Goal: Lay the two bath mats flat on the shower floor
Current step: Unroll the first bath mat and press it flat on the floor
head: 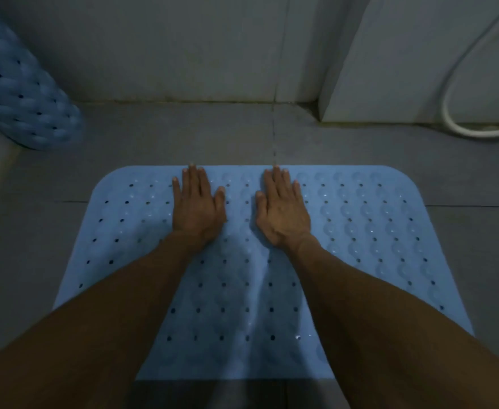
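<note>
A light blue bath mat (360, 231) with rows of small holes lies spread on the grey tiled shower floor (183, 137). My left hand (196, 206) and my right hand (282, 211) press flat on the mat near its far edge, palms down, fingers straight, a hand's width apart. A raised crease runs down the mat between my forearms. A second blue mat (21, 95), rolled up, leans at the far left against the wall.
A grey tiled wall (183, 48) rises just beyond the mat. A white fixture (390, 69) stands at the back right, with a white hose (463, 125) looping down to the floor beside it.
</note>
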{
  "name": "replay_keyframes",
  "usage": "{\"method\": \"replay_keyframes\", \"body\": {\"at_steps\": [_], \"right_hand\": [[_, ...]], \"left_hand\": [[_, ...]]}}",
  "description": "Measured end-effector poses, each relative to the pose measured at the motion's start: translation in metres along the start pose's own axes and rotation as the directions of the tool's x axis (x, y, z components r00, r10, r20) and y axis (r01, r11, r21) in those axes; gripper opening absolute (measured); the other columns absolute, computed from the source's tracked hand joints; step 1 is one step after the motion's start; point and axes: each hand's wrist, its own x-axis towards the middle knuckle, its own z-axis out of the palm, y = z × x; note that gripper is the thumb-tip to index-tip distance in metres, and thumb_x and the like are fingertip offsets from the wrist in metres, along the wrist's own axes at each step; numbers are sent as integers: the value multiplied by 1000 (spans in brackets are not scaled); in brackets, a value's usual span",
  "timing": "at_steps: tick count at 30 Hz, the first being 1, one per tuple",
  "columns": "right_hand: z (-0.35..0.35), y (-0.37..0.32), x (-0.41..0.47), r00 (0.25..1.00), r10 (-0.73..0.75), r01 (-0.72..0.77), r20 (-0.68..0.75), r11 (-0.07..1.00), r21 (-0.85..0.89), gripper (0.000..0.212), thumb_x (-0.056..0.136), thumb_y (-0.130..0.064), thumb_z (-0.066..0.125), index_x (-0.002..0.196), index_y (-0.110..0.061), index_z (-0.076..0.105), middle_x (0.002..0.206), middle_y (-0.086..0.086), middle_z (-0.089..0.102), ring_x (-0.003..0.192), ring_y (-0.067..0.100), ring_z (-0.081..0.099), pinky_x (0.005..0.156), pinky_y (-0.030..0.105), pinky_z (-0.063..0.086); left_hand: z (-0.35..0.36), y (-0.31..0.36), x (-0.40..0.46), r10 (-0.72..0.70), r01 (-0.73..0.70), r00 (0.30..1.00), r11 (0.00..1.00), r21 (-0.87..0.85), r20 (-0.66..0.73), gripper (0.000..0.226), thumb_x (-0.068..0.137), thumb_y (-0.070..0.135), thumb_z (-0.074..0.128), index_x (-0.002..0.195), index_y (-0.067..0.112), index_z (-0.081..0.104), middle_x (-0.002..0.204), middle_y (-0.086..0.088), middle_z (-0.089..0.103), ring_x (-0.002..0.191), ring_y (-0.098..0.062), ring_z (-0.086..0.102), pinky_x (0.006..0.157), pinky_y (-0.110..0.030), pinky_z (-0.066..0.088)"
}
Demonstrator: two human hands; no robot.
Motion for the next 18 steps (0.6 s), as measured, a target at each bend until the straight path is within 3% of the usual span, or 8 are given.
{"method": "replay_keyframes", "body": {"at_steps": [2,3,7,11,18], "right_hand": [[-11,37,-8,999,41,-42,-21,998,-55,61,105,-40,16,159,-13,7,166,5,-3,153,18,-8,123,36,-11],[-18,56,-11,998,51,-53,-33,996,-75,62,104,-41,14,159,-13,7,166,6,-2,153,18,-7,122,35,-12],[-42,128,-19,993,100,-108,-56,982,-153,68,97,-46,8,159,-17,8,166,6,-1,153,19,-6,122,37,-11],[-43,154,-20,997,41,-53,-70,982,-179,63,100,-47,13,159,-27,7,167,2,-1,153,16,-5,124,41,-7],[-45,156,-16,994,80,-86,-76,992,-92,59,103,-46,21,159,-29,13,167,-1,6,153,14,-1,124,36,-5]], "left_hand": [[10,42,-5,93,-95,992,995,-29,-80,66,101,39,27,138,-13,43,144,-32,42,136,-43,40,113,-58,28],[14,64,-7,114,-120,990,990,-71,-83,66,100,39,27,137,-13,45,142,-32,43,135,-43,42,112,-58,30],[21,148,-22,189,-185,982,973,-140,18,74,96,44,5,151,-2,22,159,-20,18,149,-31,15,122,-49,8],[35,172,-23,220,-222,975,969,-111,-34,64,100,39,19,150,1,29,157,-17,27,148,-29,20,120,-50,15],[30,176,-20,197,-193,979,979,-63,60,66,98,41,9,155,8,10,163,-10,6,151,-23,1,123,-45,1]]}}
